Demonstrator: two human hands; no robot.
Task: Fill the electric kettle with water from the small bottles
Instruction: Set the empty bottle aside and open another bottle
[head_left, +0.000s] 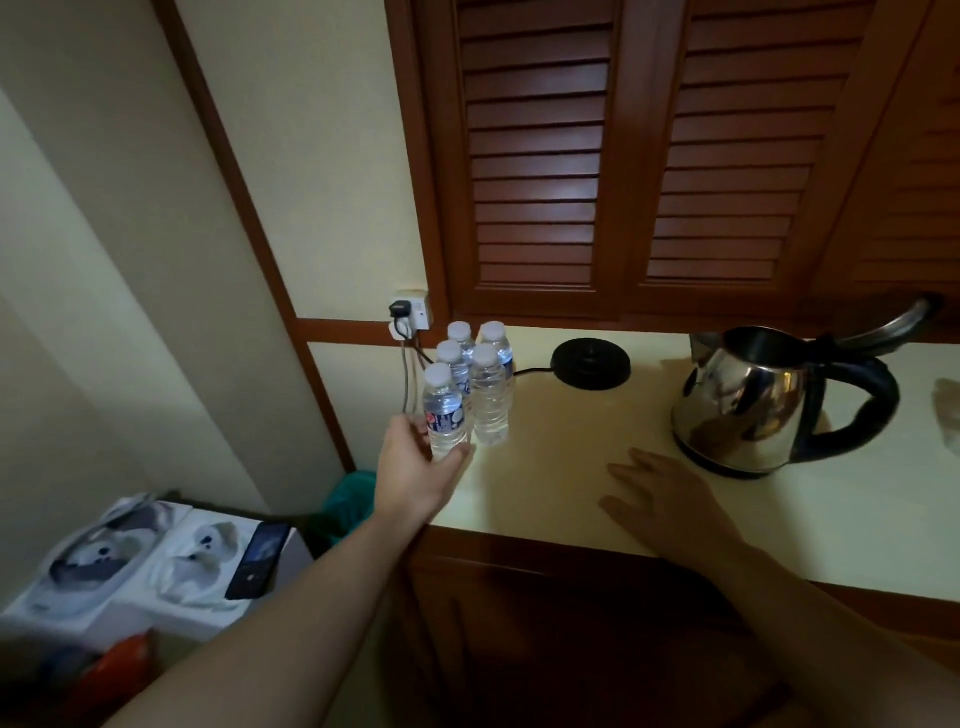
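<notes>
Five small bottles are observed grouped at the left rear of the worktop, just in front of the wall socket; all are capped and upright. The nearest bottle is gripped low on its body by the left hand, thumb on the near side and fingers wrapped behind. Whether it is already lifted clear of the surface cannot be told. A low grip is judged to leave the cap free for unscrewing.

The right hand is held flat over the worktop, fingers straight and spread, holding nothing, between the bottles and the kettle. It is judged to be placed there ready to take the cap.

The kettle stands on the right of the worktop, off its power base, well apart from the bottles. Its lid is seen swung open and back, so the mouth is exposed for pouring. The spout faces left, the handle right. The base lies between bottles and kettle, nearer the wall, its cord running left towards the socket.

Stage judged: first bottle being taken; no bottle yet opened. Next step requires uncapping and bringing the bottle across to the open mouth.
</notes>
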